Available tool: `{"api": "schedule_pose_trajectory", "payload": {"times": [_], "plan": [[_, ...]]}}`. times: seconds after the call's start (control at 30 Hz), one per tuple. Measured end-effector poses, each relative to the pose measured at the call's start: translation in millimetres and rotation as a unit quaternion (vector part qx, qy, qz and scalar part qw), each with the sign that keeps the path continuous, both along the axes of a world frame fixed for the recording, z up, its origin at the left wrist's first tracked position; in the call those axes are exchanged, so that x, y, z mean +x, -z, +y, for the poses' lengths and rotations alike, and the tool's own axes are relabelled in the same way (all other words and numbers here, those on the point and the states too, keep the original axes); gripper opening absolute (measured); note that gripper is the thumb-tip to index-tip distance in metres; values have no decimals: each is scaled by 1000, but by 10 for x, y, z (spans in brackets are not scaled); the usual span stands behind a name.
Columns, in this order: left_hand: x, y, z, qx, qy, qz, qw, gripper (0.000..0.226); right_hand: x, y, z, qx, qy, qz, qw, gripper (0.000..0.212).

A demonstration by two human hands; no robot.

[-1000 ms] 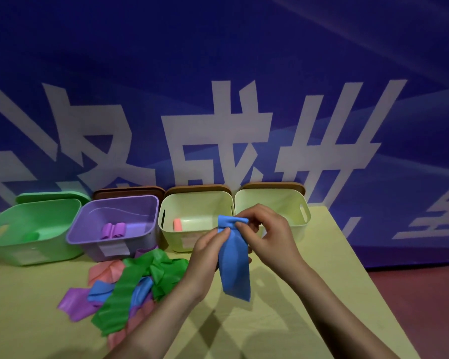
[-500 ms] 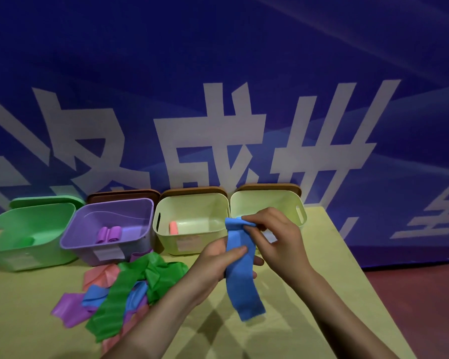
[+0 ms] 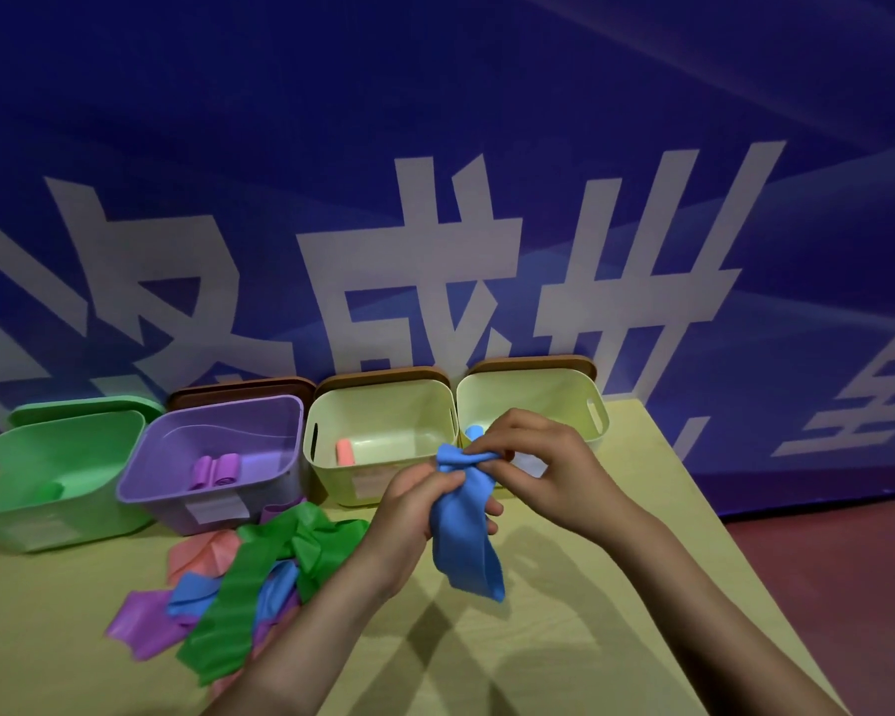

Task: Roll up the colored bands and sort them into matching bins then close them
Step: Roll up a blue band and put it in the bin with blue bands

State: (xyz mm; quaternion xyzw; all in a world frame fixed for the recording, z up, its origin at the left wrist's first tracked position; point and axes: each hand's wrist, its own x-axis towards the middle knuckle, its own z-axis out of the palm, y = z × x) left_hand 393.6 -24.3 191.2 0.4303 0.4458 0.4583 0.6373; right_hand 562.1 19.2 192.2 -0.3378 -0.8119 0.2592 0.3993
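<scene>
A blue band (image 3: 466,534) hangs above the table, bunched at its top. My right hand (image 3: 543,467) pinches that top end, and my left hand (image 3: 414,509) grips the band just below it. Four open bins stand in a row behind: a green bin (image 3: 47,478), a purple bin (image 3: 218,457) holding two purple rolls (image 3: 217,470), a pale yellow bin (image 3: 383,431) holding a pink roll (image 3: 345,452), and a second pale yellow bin (image 3: 538,400) with a blue roll (image 3: 474,433) showing behind my fingers. A heap of loose bands (image 3: 239,576) lies at the left.
The heap mixes green, blue, purple and pink bands on the yellow table (image 3: 564,638). Brown lids (image 3: 383,377) and a green lid (image 3: 84,408) lean behind the bins against the blue banner wall. The table's right edge runs diagonally beside a red floor (image 3: 848,586).
The blue band's top end has become more bunched between my hands, and my left hand has closed round it. Less of the band hangs below.
</scene>
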Motion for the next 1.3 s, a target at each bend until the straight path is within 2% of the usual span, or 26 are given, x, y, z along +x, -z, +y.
{"api": "schedule_pose_trajectory", "payload": {"times": [0.17, 0.3, 0.53, 0.6, 0.67, 0.73, 0.87, 1.0, 1.13, 1.2, 1.3], "plan": [[-80, 27, 33, -6, -20, 0, 1000, 30, -11, -76, 23, -106, -46, -15, 993, 28], [-109, 23, 34, 6, -19, 15, 1000, 31, -136, -15, -12, -139, 0, 38, 990, 16], [-128, 57, 36, 28, -35, 49, 998, 29, -187, -33, -38, -98, 12, 4, 995, 17], [-116, 65, 57, 38, -50, 58, 996, 27, -211, -28, -64, -130, 25, 38, 990, 20], [-105, 43, 75, 54, -53, 64, 995, 28, -236, -28, -94, -215, 39, 118, 969, 27], [-95, 32, 90, 72, -56, 73, 993, 29, -254, -35, -122, -260, 39, 151, 953, 21], [-66, 92, 116, 107, -68, 114, 985, 26, -259, -13, -134, -252, 60, 169, 951, 6], [-72, 118, 112, 170, -69, 208, 961, 26, -245, 7, -141, -249, 79, 166, 951, 9], [-80, 107, 112, 176, -59, 252, 950, 23, -217, -13, -139, -282, 57, 177, 941, 13], [-92, 149, 118, 183, -66, 264, 945, 30, -208, 3, -136, -271, 63, 159, 947, 12], [-87, 171, 100, 185, -73, 242, 950, 44, -231, 46, -172, -199, 95, 123, 968, 9]]}}
